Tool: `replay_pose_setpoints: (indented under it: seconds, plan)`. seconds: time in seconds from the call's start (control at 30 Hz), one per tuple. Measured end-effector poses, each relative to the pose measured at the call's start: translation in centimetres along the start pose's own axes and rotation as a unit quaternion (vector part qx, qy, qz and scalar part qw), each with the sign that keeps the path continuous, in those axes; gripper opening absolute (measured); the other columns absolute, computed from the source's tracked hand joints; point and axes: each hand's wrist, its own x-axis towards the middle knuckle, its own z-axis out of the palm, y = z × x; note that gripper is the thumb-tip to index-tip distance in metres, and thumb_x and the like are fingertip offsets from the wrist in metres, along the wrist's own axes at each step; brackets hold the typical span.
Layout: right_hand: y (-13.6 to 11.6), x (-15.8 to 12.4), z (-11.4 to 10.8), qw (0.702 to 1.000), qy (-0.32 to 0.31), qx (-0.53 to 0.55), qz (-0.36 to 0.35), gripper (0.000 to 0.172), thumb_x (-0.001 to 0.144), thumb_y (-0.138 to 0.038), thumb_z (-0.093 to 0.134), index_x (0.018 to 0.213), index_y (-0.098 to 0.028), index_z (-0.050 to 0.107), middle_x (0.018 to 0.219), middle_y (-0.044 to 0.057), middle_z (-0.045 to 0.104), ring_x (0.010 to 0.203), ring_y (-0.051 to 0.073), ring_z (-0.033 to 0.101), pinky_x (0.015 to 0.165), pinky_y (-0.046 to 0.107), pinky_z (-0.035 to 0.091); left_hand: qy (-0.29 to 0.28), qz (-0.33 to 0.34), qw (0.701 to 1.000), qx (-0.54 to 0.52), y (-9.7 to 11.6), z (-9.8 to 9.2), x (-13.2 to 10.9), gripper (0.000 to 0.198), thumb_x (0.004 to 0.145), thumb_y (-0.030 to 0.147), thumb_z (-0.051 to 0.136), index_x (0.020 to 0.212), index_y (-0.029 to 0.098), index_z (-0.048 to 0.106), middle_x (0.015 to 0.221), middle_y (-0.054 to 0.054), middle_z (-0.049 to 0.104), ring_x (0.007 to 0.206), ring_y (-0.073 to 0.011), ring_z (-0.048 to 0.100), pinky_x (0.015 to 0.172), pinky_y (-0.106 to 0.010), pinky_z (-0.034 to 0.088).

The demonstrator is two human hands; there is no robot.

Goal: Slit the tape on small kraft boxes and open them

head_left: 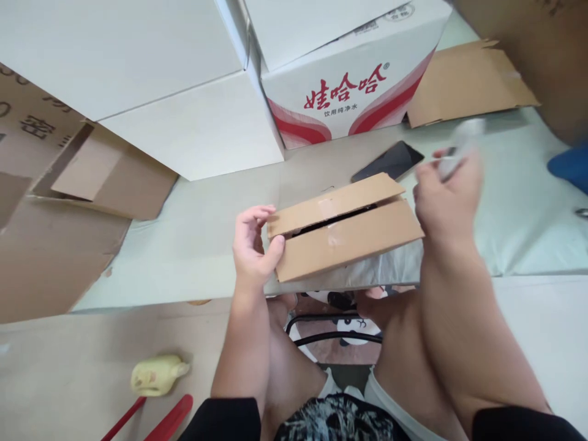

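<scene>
A flat brown cardboard box (349, 239) rests at the table's front edge, its two top flaps parted by a narrow dark gap. Bits of clear tape show on both flaps. My left hand (255, 245) grips the box's left end, thumb on the near flap and fingers behind. Past the box's right end, my right hand (448, 196) is raised and closed around a light grey tool, apparently a utility knife (454, 160), which is blurred by motion. Behind the box lies a black smartphone (389, 162). What the box contains is hidden in the dark gap.
White cartons (188, 122) and a red-and-white water carton (344, 104) stand along the back. Open brown boxes (138, 177) are at left, a cardboard piece (473, 82) at back right. A blue object (569, 168) sits far right. On the floor lies a yellow bottle (156, 375).
</scene>
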Motion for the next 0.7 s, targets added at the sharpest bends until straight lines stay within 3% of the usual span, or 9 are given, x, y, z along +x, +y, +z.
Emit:
replay_pose_setpoints:
  seconds: [0.07,0.13,0.23,0.33,0.47,0.6,0.7]
  plan:
    - [2.3,0.7,0.5,0.992,-0.069,-0.079,0.073,0.029,0.077,-0.043,0.069,0.096,-0.025,0.056,0.084,0.003,0.063,0.071,0.020,0.058,0.062,0.033,0.043,0.035,-0.021,0.999,-0.025,-0.8,0.4,0.0,0.033,0.087,0.045,0.071,0.100,0.026,0.048,0.109,-0.005,0.062,0.112,-0.0209,0.066,0.101,-0.042,0.056]
    - [3.9,0.9,1.0,0.976,-0.141,-0.140,0.093,0.028,0.072,-0.047,0.073,0.087,-0.026,0.063,0.075,0.002,0.065,0.065,0.021,0.059,0.060,0.033,0.041,0.049,-0.033,0.998,-0.018,-0.8,0.6,0.1,0.038,0.087,0.047,0.072,0.086,0.024,0.042,0.106,-0.005,0.061,0.114,-0.0219,0.066,0.102,-0.043,0.057]
    - [4.8,0.9,1.4,0.972,-0.134,-0.171,0.085,0.021,0.067,-0.043,0.077,0.072,-0.027,0.064,0.061,0.002,0.059,0.060,0.021,0.054,0.061,0.035,0.040,0.039,-0.052,0.998,0.019,-0.3,0.5,0.1,0.045,0.091,0.048,0.067,0.067,0.020,0.040,0.107,-0.007,0.065,0.112,-0.0228,0.067,0.100,-0.044,0.058]
    - [4.3,0.9,1.6,0.978,-0.111,-0.159,0.081,0.017,0.065,-0.036,0.075,0.076,-0.026,0.068,0.068,0.004,0.064,0.068,0.023,0.059,0.068,0.037,0.045,0.052,-0.075,0.996,-0.001,-0.1,0.4,0.0,0.049,0.095,0.048,0.060,0.058,0.018,0.050,0.112,-0.008,0.073,0.105,-0.0225,0.070,0.096,-0.043,0.060]
    - [2.2,0.7,1.8,0.997,-0.069,-0.016,0.035,0.023,0.075,-0.040,0.062,0.090,-0.023,0.065,0.084,0.004,0.068,0.078,0.020,0.062,0.071,0.034,0.048,0.086,-0.085,0.991,-0.051,-0.4,0.4,-0.1,0.041,0.098,0.048,0.055,0.074,0.021,0.075,0.116,-0.007,0.075,0.110,-0.0246,0.072,0.101,-0.046,0.058]
    - [-0.1,-0.3,1.9,0.987,-0.010,0.153,-0.049,0.020,0.079,-0.041,0.054,0.067,-0.025,0.054,0.072,0.003,0.058,0.072,0.019,0.056,0.073,0.037,0.048,-0.007,-0.065,0.998,-0.021,-0.5,-0.1,0.3,0.034,0.092,0.053,0.063,0.106,0.028,0.082,0.135,-0.008,0.068,0.127,-0.0291,0.063,0.109,-0.049,0.052]
    - [-1.1,-1.1,1.8,0.976,-0.005,0.191,-0.106,0.034,0.081,-0.048,0.050,0.056,-0.026,0.048,0.069,0.005,0.050,0.073,0.022,0.055,0.077,0.043,0.049,-0.056,-0.048,0.997,0.000,-0.8,-0.8,0.6,0.043,0.090,0.063,0.060,0.098,0.028,0.084,0.124,-0.010,0.065,0.117,-0.0288,0.062,0.103,-0.049,0.054]
